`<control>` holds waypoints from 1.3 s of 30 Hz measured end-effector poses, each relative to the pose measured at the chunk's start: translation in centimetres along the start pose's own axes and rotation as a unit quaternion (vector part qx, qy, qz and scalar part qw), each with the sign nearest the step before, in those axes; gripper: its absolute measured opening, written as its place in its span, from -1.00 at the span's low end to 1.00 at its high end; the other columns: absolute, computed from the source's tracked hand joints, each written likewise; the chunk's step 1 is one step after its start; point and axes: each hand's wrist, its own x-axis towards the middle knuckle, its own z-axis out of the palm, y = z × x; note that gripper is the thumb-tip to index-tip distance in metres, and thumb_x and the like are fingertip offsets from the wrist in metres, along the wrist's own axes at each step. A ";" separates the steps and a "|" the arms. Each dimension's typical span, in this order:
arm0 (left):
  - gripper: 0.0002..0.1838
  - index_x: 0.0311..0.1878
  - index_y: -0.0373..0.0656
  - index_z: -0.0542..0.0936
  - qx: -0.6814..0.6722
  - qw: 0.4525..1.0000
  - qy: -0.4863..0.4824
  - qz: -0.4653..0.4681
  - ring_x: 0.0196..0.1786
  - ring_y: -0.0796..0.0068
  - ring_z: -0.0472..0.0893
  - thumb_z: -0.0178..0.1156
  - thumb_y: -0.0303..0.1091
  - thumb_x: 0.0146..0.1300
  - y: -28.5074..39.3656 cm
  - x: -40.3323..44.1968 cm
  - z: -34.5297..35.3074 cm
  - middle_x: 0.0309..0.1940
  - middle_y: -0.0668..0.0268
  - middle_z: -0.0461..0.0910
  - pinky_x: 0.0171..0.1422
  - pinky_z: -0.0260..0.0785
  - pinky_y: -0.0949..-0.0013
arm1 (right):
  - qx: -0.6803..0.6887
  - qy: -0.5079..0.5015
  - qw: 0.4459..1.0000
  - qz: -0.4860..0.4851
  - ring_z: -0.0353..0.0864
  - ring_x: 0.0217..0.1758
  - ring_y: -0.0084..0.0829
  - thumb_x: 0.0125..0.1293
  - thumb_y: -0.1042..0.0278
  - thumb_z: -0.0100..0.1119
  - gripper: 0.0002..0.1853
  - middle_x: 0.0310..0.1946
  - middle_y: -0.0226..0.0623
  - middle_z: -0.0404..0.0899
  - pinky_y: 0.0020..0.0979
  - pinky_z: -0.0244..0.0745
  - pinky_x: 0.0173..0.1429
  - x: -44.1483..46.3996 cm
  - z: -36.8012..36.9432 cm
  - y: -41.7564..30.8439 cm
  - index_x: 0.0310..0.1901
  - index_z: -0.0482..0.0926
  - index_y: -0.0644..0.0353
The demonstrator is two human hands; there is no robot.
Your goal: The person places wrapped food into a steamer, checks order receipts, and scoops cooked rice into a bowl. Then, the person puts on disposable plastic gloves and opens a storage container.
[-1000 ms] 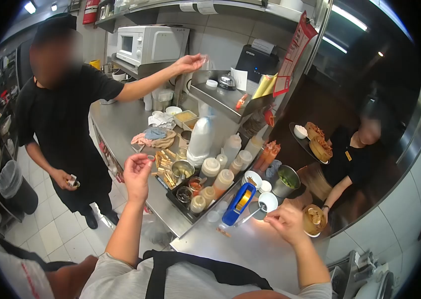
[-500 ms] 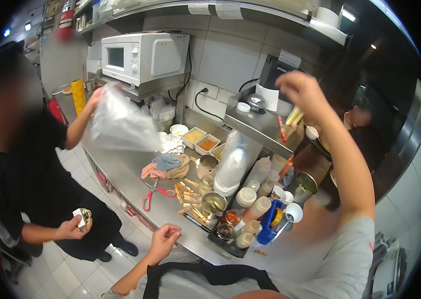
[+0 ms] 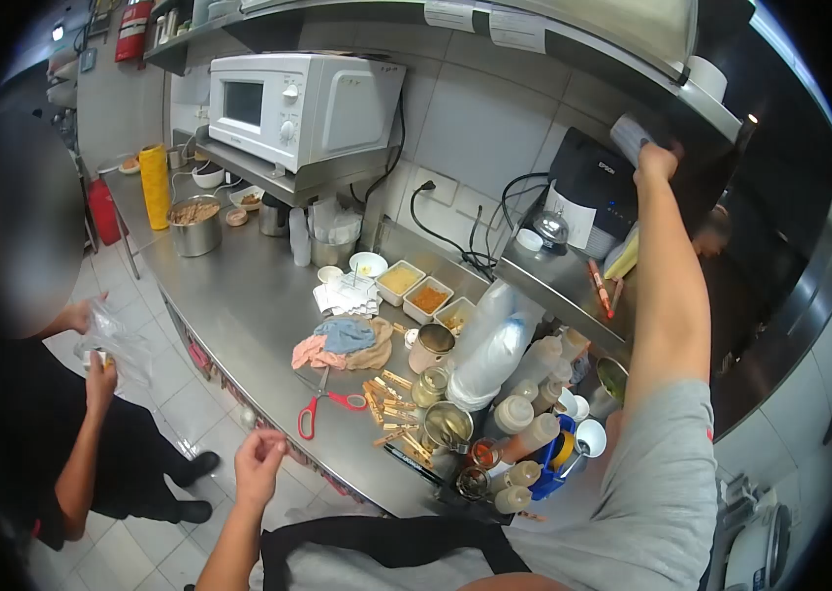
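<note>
My right hand [image 3: 657,163] is raised at the upper right, its fingers closed on a white paper slip [image 3: 630,140] beside the black receipt printer [image 3: 593,177]. A second paper hangs from the front of the printer, behind a silver call bell [image 3: 552,229]. My left hand [image 3: 258,463] hovers just off the counter's front edge, fingers curled together with nothing visible in them. Nearest to it on the counter are red-handled scissors [image 3: 316,406], lying open, and several wooden clothespins [image 3: 391,409].
Squeeze bottles [image 3: 514,414], a stack of plastic cups [image 3: 490,360] and a blue holder [image 3: 556,458] crowd the counter's right. Cloths [image 3: 342,340], topping tubs [image 3: 428,297] and a pot [image 3: 195,229] stand farther back. A microwave [image 3: 303,108] sits above. A co-worker [image 3: 52,394] stands left, holding a plastic bag.
My right hand has moved up and right, and now holds the paper slip from the printer's top. My left hand has shifted left. The co-worker's bag has been lowered away from the counter.
</note>
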 end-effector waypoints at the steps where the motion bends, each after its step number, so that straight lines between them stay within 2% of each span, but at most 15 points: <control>1: -0.86 -0.17 -0.28 0.48 -0.025 1.000 -0.007 0.005 -0.24 0.52 0.56 0.13 -0.52 0.20 0.8 0.7 0.4 -0.32 0.28 0.56 -0.05 0.42 0.44 | 0.028 -0.009 0.998 -0.061 0.48 0.06 -0.29 0.01 0.69 0.17 -0.44 -0.02 -0.10 0.47 -0.33 0.45 0.06 0.2 0.4 0.0 0.11 0.30 0.27; 4: -0.62 0.08 -0.26 0.37 -0.072 0.990 -0.122 0.003 -0.08 0.45 0.56 0.17 -0.45 0.20 5.7 4.1 2.4 -0.14 0.17 0.56 0.04 0.40 0.42 | 0.087 -0.342 0.936 -0.001 0.55 -0.08 -0.32 0.05 0.67 0.14 -0.56 -0.09 -0.12 0.52 -0.41 0.46 0.03 -4.4 0.0 -4.7 0.05 0.47 0.30; 7: -0.15 0.39 -0.06 -0.01 -0.164 0.938 -0.297 0.072 0.04 0.30 0.52 0.27 -0.16 0.15 12.1 8.3 7.0 0.05 0.04 0.47 0.14 0.36 0.28 | 0.070 -0.523 0.850 -0.008 0.52 -0.10 -0.48 0.11 0.63 0.11 -0.61 -0.09 -0.25 0.55 -0.46 0.42 0.04 -13.0 -0.2 -8.7 0.03 0.54 0.24; 9: 0.04 0.44 0.11 -0.22 -0.277 0.884 -0.368 0.073 0.08 0.25 0.49 0.30 0.05 0.09 16.6 10.1 10.3 0.14 0.03 0.39 0.18 0.33 0.21 | 0.036 -0.628 0.774 -0.074 0.52 -0.05 -0.51 0.13 0.66 0.06 -0.60 -0.07 -0.28 0.55 -0.45 0.42 0.09 -18.6 -0.8 -11.2 0.05 0.51 0.24; 12: -0.04 0.41 0.08 -0.09 -0.368 0.834 -0.391 0.127 0.15 0.15 0.48 0.18 0.25 0.09 19.0 14.4 13.1 0.19 -0.05 0.35 0.11 0.43 0.19 | -0.038 -0.715 0.694 -0.072 0.52 -0.05 -0.56 0.13 0.68 0.07 -0.73 -0.13 -0.39 0.57 -0.51 0.45 0.01 -25.4 -1.4 -14.1 -0.13 0.57 0.23; 16: 0.09 0.44 0.12 -0.31 -0.409 0.859 -0.302 0.060 0.05 0.23 0.50 0.24 0.20 0.09 20.4 20.7 11.9 0.20 0.00 0.30 0.08 0.40 0.10 | -0.120 -0.693 0.552 -0.447 0.54 -0.14 -0.36 0.05 0.63 0.11 -0.76 -0.19 -0.33 0.54 -0.44 0.47 -0.08 -29.7 0.8 -13.8 -0.21 0.59 0.19; 18: -0.04 0.42 0.06 -0.18 -0.413 0.864 -0.287 0.018 0.03 0.23 0.53 0.25 0.03 0.16 20.5 22.9 10.9 0.11 0.04 0.40 0.02 0.44 0.11 | -0.164 -0.651 0.467 -0.576 0.51 -0.15 -0.29 -0.03 0.59 0.15 -0.73 -0.19 -0.31 0.52 -0.37 0.48 -0.10 -31.4 2.7 -13.9 -0.22 0.58 0.18; 22: -0.53 0.26 -0.16 0.25 -0.426 0.869 -0.247 0.053 0.06 0.19 0.54 0.00 -0.49 0.26 19.1 28.9 7.4 -0.03 0.08 0.49 0.07 0.43 0.10 | -0.199 -0.639 0.449 -0.591 0.51 -0.12 -0.27 -0.09 0.59 0.12 -0.70 -0.21 -0.29 0.50 -0.29 0.51 -0.12 -33.9 7.3 -13.2 -0.24 0.56 0.11; 23: -0.52 0.28 -0.20 0.21 -0.446 0.862 -0.227 0.085 0.14 0.09 0.46 -0.05 -0.49 0.27 18.6 30.3 6.2 -0.03 0.08 0.49 0.20 0.35 -0.01 | -0.176 -0.618 0.477 -0.599 0.52 -0.11 -0.25 -0.08 0.61 0.11 -0.70 -0.20 -0.29 0.50 -0.30 0.52 -0.12 -33.3 9.1 -12.2 -0.24 0.56 0.11; 25: -0.55 0.27 -0.23 0.22 -0.427 0.876 -0.184 0.131 0.19 0.12 0.42 -0.15 -0.54 0.29 18.6 32.3 3.1 0.01 0.04 0.48 0.27 0.30 0.10 | -0.174 -0.542 0.520 -0.637 0.53 -0.10 -0.22 -0.09 0.67 0.08 -0.68 -0.22 -0.30 0.51 -0.31 0.54 -0.11 -30.3 14.4 -10.6 -0.26 0.57 0.11; 28: -0.54 0.28 -0.24 0.21 -0.349 0.905 -0.170 0.172 0.21 0.20 0.41 -0.17 -0.56 0.29 20.3 33.4 -0.1 0.08 0.04 0.45 0.30 0.26 0.21 | -0.087 -0.402 0.752 -0.516 0.60 -0.23 -0.36 0.04 0.70 0.08 -0.78 -0.34 -0.32 0.60 -0.41 0.50 -0.10 -25.8 22.1 -10.6 -0.32 0.61 0.17; 31: -0.55 0.28 -0.24 0.22 -0.223 0.914 -0.213 0.262 0.20 0.28 0.41 -0.17 -0.55 0.30 21.9 35.0 -2.0 0.13 0.05 0.42 0.30 0.23 0.29 | -0.094 -0.264 0.885 -0.372 0.58 -0.25 -0.48 0.08 0.63 0.12 -0.76 -0.31 -0.36 0.63 -0.49 0.46 -0.09 -22.1 28.1 -9.5 -0.23 0.65 0.15; 36: -0.57 0.27 -0.25 0.26 -0.048 0.861 -0.230 0.450 0.18 0.36 0.41 -0.09 -0.43 0.35 25.4 39.0 -2.3 0.12 0.10 0.44 0.31 0.15 0.38 | -0.060 -0.180 0.963 -0.191 0.55 -0.27 -0.52 0.06 0.53 0.18 -0.76 -0.31 -0.38 0.63 -0.50 0.44 -0.12 -22.6 30.6 -7.0 -0.20 0.68 0.12; 37: -0.54 0.21 -0.28 0.33 -0.038 0.860 -0.215 0.461 0.15 0.40 0.43 -0.12 -0.64 0.20 26.4 39.4 -1.9 0.08 0.15 0.47 0.32 0.16 0.35 | -0.075 -0.171 0.960 -0.208 0.55 -0.27 -0.51 0.05 0.50 0.19 -0.76 -0.32 -0.37 0.63 -0.49 0.44 -0.12 -22.8 30.7 -7.0 -0.20 0.68 0.11; 39: -0.51 0.18 -0.30 0.36 -0.028 0.837 -0.215 0.502 0.16 0.38 0.43 -0.16 -0.70 0.14 27.8 41.3 -0.8 0.06 0.16 0.48 0.32 0.16 0.34 | -0.106 -0.151 0.953 -0.238 0.55 -0.26 -0.50 0.03 0.45 0.23 -0.75 -0.33 -0.35 0.62 -0.46 0.44 -0.13 -23.1 30.7 -7.1 -0.19 0.68 0.11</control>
